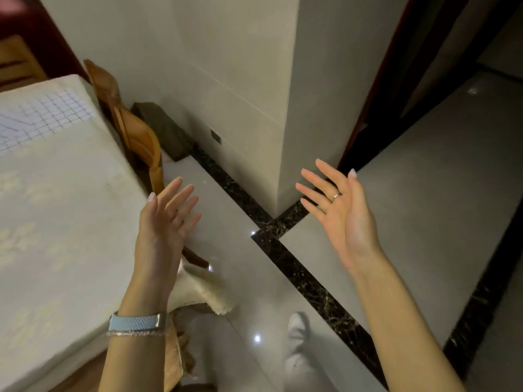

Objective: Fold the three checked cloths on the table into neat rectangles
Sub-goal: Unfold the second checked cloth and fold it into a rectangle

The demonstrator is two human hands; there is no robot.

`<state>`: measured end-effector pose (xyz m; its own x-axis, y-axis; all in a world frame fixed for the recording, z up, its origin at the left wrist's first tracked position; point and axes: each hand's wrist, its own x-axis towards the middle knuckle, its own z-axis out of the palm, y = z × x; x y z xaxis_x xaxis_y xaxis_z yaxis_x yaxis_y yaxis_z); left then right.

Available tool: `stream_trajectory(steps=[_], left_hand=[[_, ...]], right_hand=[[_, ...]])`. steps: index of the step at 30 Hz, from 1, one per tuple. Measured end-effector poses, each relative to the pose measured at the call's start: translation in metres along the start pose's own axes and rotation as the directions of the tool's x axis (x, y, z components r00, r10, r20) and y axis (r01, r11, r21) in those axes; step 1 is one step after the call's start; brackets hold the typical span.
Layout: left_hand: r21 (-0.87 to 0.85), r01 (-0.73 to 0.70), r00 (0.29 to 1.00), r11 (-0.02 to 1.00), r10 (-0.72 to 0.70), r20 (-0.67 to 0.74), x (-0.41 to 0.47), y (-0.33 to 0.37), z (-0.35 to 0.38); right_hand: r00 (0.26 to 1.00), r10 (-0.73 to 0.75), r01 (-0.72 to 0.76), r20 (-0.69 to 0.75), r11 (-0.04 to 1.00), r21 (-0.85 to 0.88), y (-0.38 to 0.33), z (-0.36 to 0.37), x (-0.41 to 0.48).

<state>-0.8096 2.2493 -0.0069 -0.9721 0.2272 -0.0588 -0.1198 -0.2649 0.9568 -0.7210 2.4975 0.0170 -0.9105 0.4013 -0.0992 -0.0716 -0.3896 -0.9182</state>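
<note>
A white cloth with a thin blue check (42, 117) lies on the cream-covered table (65, 216) at the far left, partly cut off by the frame edge. My left hand (167, 222) is raised over the table's right edge, fingers straight and spread, holding nothing. My right hand (339, 210) is held up over the floor to the right, palm facing inward, fingers spread, also empty. Both hands are well away from the checked cloth. Only one checked cloth shows.
A wooden chair (135, 142) stands against the table's right side, with a cushioned seat (198, 292) lower down. A tiled wall pillar (283, 108) juts out ahead. Glossy grey floor with dark marble strips (305, 278) lies on the right. A dark doorway (396, 80) stands beyond.
</note>
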Motion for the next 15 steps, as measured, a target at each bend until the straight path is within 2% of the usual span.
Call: stream_trajectory(steps=[8, 15], left_hand=[[-0.069, -0.079, 0.974, 0.995, 0.062, -0.218, 0.078, 0.006, 0.035], [-0.110, -0.156, 0.909, 0.982, 0.100, -0.404, 0.140, 0.013, 0.026]], right_hand=[[0.968, 0.115, -0.102, 0.224, 0.993, -0.065, -0.024, 0.005, 0.144], [0.885, 0.202, -0.186, 0.419, 0.979, -0.080, -0.013, 0.052, 0.250]])
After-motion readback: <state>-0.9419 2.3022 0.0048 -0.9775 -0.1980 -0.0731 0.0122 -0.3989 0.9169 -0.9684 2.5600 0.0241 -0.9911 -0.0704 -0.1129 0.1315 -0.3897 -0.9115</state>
